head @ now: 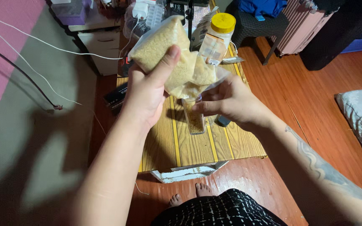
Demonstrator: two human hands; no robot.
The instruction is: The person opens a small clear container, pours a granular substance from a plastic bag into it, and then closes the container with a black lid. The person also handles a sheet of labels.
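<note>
My left hand (147, 90) grips a clear plastic bag of pale brown granules (170, 54), tilted with its open corner pointing down to the right. My right hand (231, 102) pinches that lower corner of the bag and steadies a small clear square container (193, 117) just beneath it. The container stands on a low wooden table (197, 146) and holds some of the same brown granules. The bag's mouth sits right at the container's rim.
A yellow-capped jar (219, 35) and clear plastic packaging (145, 14) stand at the table's far end. A dark flat item (116, 97) lies at the table's left edge. White cables (42, 46) cross the wall at left. My bare feet (189, 196) show below the table.
</note>
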